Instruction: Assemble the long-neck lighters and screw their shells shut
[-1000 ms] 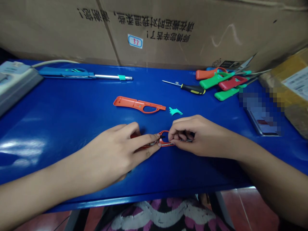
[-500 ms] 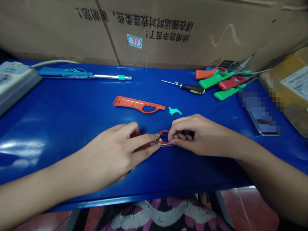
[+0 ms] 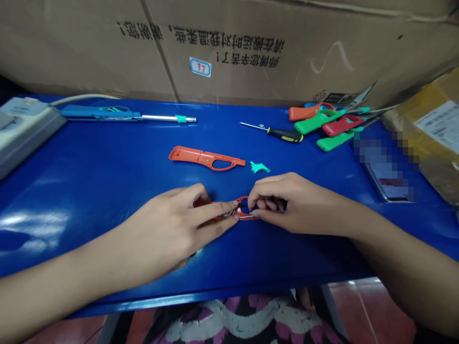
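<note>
Under left grip (image 3: 175, 224), orange casing (image 3: 245, 218) held; right grip (image 3: 290, 203) pinched at its end.

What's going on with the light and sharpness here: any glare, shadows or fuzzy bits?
Head view: white glare on the left of the blue table; in the head view, a darker shadowed patch on the table below the right hand; also in the head view, blocky pixelation over part of the phone, and parts inside the orange shell half too small to make out.
</note>
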Tool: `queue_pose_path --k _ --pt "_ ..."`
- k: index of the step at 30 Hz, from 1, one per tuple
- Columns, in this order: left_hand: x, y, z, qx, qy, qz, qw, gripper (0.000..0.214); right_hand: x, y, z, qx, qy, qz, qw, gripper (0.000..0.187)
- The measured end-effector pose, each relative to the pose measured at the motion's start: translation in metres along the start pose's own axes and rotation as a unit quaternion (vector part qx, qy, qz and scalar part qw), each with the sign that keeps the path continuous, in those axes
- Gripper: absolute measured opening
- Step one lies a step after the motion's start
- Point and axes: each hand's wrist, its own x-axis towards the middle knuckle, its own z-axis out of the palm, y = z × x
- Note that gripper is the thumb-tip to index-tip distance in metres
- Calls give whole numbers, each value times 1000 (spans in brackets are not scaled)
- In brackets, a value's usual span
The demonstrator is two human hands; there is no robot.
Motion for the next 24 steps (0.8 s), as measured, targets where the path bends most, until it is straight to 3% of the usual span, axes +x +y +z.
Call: queue_pose_path --k 5,10,15,20,22,24 --pt "-1 1 0 3 8 -3 1000 44 1 13 -6 -140 198 35 969 7" --pt "-2 1 2 12 4 -12 1000 47 6 26 -2 -211 174 114 955 35" --pt "-2 2 2 5 0 -26 1000 51 10 31 2 -210 170 118 955 16" --pt "-2 2 2 3 5 -26 1000 49 9 27 0 -125 189 82 971 12" --pt "-1 2 2 2 7 -25 1000 48 8 19 -1 -20 202 100 974 18" --pt "-1 2 2 2 9 -24 1000 48 8 10 -3 117 176 143 967 23"
